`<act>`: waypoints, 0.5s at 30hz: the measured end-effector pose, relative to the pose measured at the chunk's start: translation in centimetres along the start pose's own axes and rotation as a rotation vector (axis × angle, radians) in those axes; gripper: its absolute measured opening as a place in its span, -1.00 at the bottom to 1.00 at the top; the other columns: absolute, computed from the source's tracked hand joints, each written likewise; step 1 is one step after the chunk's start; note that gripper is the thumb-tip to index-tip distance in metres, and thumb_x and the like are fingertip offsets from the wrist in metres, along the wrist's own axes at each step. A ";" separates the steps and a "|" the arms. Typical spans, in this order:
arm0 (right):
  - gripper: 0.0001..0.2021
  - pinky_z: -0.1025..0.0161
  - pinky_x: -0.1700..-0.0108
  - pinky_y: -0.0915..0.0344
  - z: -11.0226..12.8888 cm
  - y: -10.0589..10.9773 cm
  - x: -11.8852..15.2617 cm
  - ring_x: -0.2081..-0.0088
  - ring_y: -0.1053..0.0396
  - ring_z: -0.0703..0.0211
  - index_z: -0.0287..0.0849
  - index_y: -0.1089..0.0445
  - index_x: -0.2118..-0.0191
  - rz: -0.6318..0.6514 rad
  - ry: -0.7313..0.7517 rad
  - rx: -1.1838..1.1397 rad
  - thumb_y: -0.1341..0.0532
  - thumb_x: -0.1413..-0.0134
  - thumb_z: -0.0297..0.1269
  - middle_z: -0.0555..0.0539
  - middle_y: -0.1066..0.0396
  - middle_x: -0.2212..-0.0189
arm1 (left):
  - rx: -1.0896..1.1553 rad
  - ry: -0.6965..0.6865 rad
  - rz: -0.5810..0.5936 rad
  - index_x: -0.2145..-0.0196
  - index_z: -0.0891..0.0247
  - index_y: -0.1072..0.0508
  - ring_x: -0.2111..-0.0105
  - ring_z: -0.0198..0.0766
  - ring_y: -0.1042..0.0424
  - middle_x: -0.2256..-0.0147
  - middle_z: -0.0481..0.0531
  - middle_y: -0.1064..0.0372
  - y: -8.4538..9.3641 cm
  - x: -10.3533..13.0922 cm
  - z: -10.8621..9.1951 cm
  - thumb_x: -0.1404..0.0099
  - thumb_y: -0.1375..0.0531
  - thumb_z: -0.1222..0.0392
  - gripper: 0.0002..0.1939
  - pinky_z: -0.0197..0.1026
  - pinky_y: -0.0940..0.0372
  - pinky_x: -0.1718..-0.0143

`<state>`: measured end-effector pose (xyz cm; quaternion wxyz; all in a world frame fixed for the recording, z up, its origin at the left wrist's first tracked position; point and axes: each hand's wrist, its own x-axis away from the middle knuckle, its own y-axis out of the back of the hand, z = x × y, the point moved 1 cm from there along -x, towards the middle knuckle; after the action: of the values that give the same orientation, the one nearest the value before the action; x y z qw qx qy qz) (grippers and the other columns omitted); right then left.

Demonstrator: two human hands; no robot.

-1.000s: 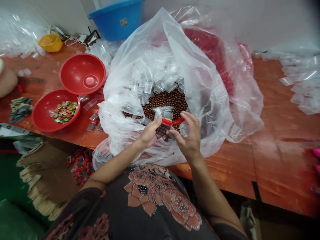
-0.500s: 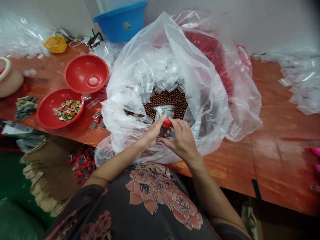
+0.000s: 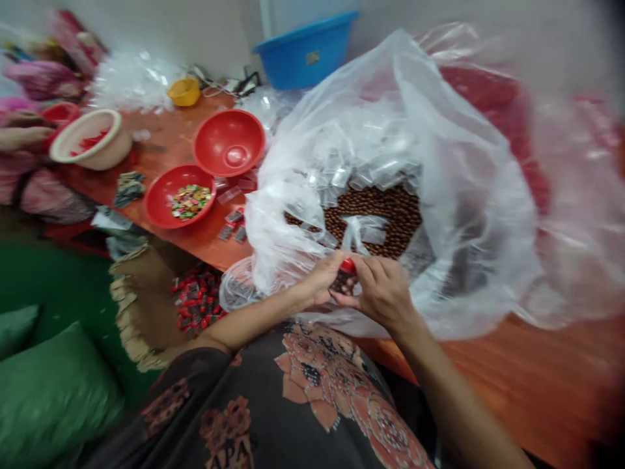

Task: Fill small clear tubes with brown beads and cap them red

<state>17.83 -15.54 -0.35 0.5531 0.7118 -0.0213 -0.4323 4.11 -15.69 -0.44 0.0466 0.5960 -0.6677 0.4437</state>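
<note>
Between both hands is a small clear container with a red cap (image 3: 347, 266), dark brown balls showing inside it. My left hand (image 3: 323, 279) grips it from the left, fingers closed. My right hand (image 3: 383, 283) has its thumb low on the container and its fingers up at the cap. Just beyond lies a big clear plastic bag (image 3: 278, 241), its mouth spread open. Inside the bag are many brown balls (image 3: 398, 218), a pile of empty clear containers (image 3: 342, 166) and a clear plastic piece (image 3: 374, 229) on the balls.
A red bowl (image 3: 159, 207) with colourful wrapped pieces, another red bowl (image 3: 229, 133) and filled red-capped containers (image 3: 233, 225) are at left. Below sits a cardboard box (image 3: 139, 312) of such containers. Farther off are a cream tub (image 3: 112, 140), a blue basin (image 3: 305, 55) and another person's hand (image 3: 29, 137).
My view has swung left, so everything sits farther right in the picture. The cream tub and another person now show more fully. Both hands still hold the red-capped container.
</note>
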 end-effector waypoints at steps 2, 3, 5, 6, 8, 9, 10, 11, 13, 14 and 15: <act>-0.38 0.09 0.14 -0.22 0.4 -0.8 0.1 0.21 -0.31 -0.05 -0.37 -0.28 -0.09 -0.012 0.001 -0.033 -0.17 -0.16 0.12 -0.26 -0.42 0.27 | 0.017 0.017 0.015 0.43 0.29 -0.34 0.70 -0.43 -0.17 0.66 -0.09 -0.22 1.0 0.0 0.4 -0.29 -0.08 -0.14 -0.59 -0.38 -0.07 0.66; -0.36 0.09 0.13 -0.23 0.6 -1.3 0.0 0.20 -0.32 -0.06 -0.36 -0.26 -0.12 -0.014 -0.007 -0.064 -0.17 -0.16 0.12 -0.26 -0.42 0.25 | 0.028 0.018 0.011 0.43 0.29 -0.34 0.69 -0.43 -0.18 0.65 -0.08 -0.23 1.4 0.0 0.4 -0.30 -0.06 -0.15 -0.58 -0.37 -0.08 0.65; -0.32 0.07 0.11 -0.26 0.9 -2.1 -0.4 0.17 -0.34 -0.07 -0.35 -0.20 -0.19 0.013 -0.023 -0.148 -0.17 -0.16 0.13 -0.28 -0.42 0.20 | 0.036 0.005 -0.006 0.41 0.30 -0.35 0.66 -0.41 -0.22 0.62 -0.05 -0.26 2.2 0.3 0.3 -0.32 -0.04 -0.19 -0.54 -0.35 -0.14 0.62; -0.30 0.05 0.09 -0.28 1.1 -2.3 -0.6 0.13 -0.35 -0.09 -0.34 -0.16 -0.23 0.042 -0.028 -0.191 -0.17 -0.17 0.12 -0.30 -0.42 0.15 | 0.031 -0.015 -0.012 0.39 0.31 -0.36 0.65 -0.40 -0.24 0.60 -0.04 -0.29 2.5 0.6 0.1 -0.32 -0.04 -0.22 -0.51 -0.34 -0.18 0.60; -0.22 0.01 0.04 -0.32 1.3 -2.5 -1.0 0.02 -0.36 -0.14 -0.35 -0.02 -0.32 0.111 -0.034 -0.252 -0.18 -0.18 0.11 -0.37 -0.39 0.01 | 0.004 -0.104 -0.015 0.28 0.33 -0.42 0.62 -0.40 -0.28 0.54 -0.03 -0.34 3.3 1.6 -0.9 -0.31 -0.06 -0.28 -0.46 -0.32 -0.24 0.56; -0.18 -0.01 0.01 -0.34 1.2 -2.4 -1.0 -0.04 -0.34 -0.17 -0.36 0.05 -0.36 0.135 -0.044 -0.268 -0.18 -0.18 0.09 -0.41 -0.34 -0.07 | -0.009 -0.179 -0.022 0.20 0.32 -0.44 0.61 -0.40 -0.29 0.51 -0.03 -0.36 3.9 2.2 -1.8 -0.30 -0.07 -0.30 -0.44 -0.30 -0.27 0.54; -0.15 -0.03 -0.01 -0.35 1.1 -2.1 -1.0 -0.09 -0.32 -0.19 -0.36 0.12 -0.39 0.141 -0.065 -0.276 -0.19 -0.19 0.07 -0.44 -0.29 -0.13 | -0.017 -0.272 -0.052 0.13 0.30 -0.44 0.60 -0.40 -0.29 0.49 -0.03 -0.37 4.8 2.8 -2.8 -0.30 -0.07 -0.32 -0.42 -0.30 -0.29 0.52; -0.14 -0.04 -0.03 -0.36 0.7 -1.7 -0.7 -0.13 -0.31 -0.19 -0.33 0.14 -0.41 0.125 -0.097 -0.279 -0.20 -0.19 0.04 -0.45 -0.26 -0.16 | -0.025 -0.376 -0.106 0.09 0.28 -0.44 0.60 -0.41 -0.29 0.47 -0.03 -0.38 6.1 3.3 -4.1 -0.31 -0.06 -0.32 -0.41 -0.30 -0.29 0.51; -0.20 -0.05 -0.06 -0.37 -0.4 -0.5 0.2 -0.12 -0.34 -0.16 -0.24 0.07 -0.40 0.038 -0.212 -0.272 -0.23 -0.19 -0.02 -0.38 -0.32 -0.12 | -0.057 -0.593 -0.296 0.10 0.26 -0.44 0.60 -0.41 -0.30 0.46 -0.03 -0.38 9.6 4.0 -6.9 -0.34 0.01 -0.34 -0.40 -0.31 -0.28 0.50; -0.25 -0.05 -0.07 -0.37 -1.2 0.0 1.0 -0.08 -0.38 -0.13 -0.19 -0.02 -0.38 -0.024 -0.284 -0.258 -0.25 -0.18 -0.04 -0.32 -0.40 -0.04 | -0.098 -0.705 -0.426 0.12 0.25 -0.44 0.59 -0.41 -0.31 0.45 -0.02 -0.38 11.8 4.1 -8.3 -0.36 0.06 -0.35 -0.39 -0.30 -0.28 0.50; -0.30 -0.06 -0.08 -0.36 -2.0 0.6 1.8 -0.03 -0.42 -0.11 -0.16 -0.11 -0.35 -0.092 -0.365 -0.232 -0.27 -0.16 -0.06 -0.25 -0.47 0.07 | -0.168 -0.811 -0.565 0.12 0.24 -0.44 0.57 -0.39 -0.33 0.43 0.00 -0.40 14.0 4.1 -9.6 -0.38 0.10 -0.34 -0.38 -0.29 -0.30 0.47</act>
<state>20.50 -15.11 -0.94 0.5981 0.5536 -0.0387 -0.5782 -13.30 -14.01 0.23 -0.0505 0.8721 -0.4782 0.0909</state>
